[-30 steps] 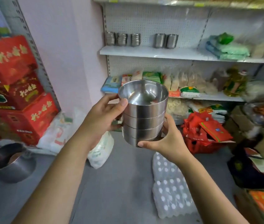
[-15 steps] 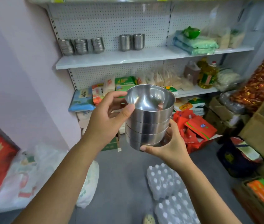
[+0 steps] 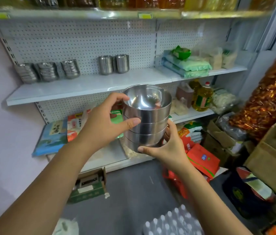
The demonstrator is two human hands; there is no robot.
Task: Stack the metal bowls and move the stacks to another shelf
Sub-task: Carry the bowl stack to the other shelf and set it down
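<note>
Left hand gripping bowl stack side, right hand curled under base, partly hidden behind

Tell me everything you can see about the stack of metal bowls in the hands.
The stack of shiny steel-looking round bowls, seemingly four nested, is held upright in mid-air before the white shelf. The top bowl is empty, mirroring colours. The left hand grips its upper side; the right hand cups its base.
</note>
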